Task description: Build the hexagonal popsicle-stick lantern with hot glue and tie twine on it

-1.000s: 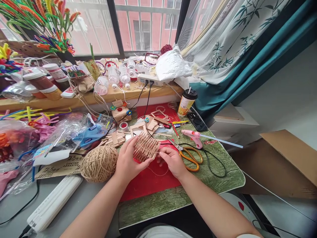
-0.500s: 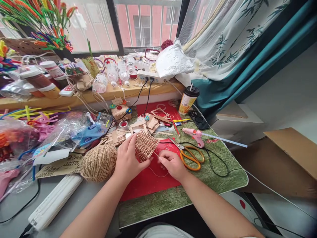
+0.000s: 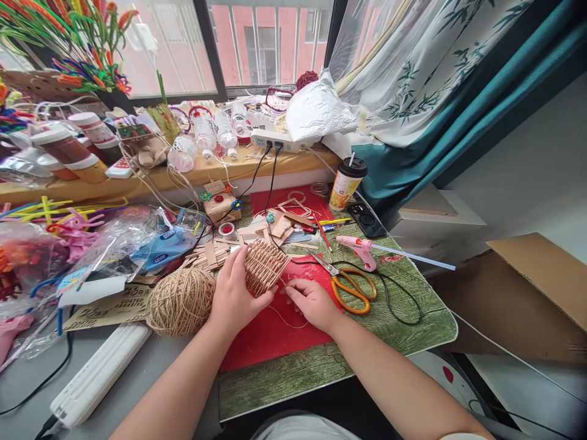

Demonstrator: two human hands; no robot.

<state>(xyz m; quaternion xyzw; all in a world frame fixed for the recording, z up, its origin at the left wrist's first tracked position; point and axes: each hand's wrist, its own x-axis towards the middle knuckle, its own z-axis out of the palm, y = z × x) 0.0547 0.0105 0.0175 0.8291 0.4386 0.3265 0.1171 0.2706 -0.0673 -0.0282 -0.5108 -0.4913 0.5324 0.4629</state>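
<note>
A woven piece of twine [image 3: 266, 267] is tilted above the red mat [image 3: 270, 342], gripped along its left and lower edges by my left hand [image 3: 237, 290]. My right hand [image 3: 312, 302] pinches a thin strand of twine close to the piece's lower right corner. That strand loops down over the mat. A large ball of twine [image 3: 180, 302] rests just left of my left hand. Scissors with orange handles [image 3: 355, 290] lie open to the right of my right hand.
Behind the hands are scattered wooden sticks [image 3: 279, 227] and a small wooden box [image 3: 222, 206]. A pink glue gun [image 3: 364, 250], a phone [image 3: 367, 221] and a lidded cup [image 3: 347, 185] stand or lie to the right. At left are plastic bags and a white power strip [image 3: 101, 373].
My right hand has moved slightly left, closer to the woven piece. The woven piece has tilted a little in my left hand, and the whole view has shifted slightly.
</note>
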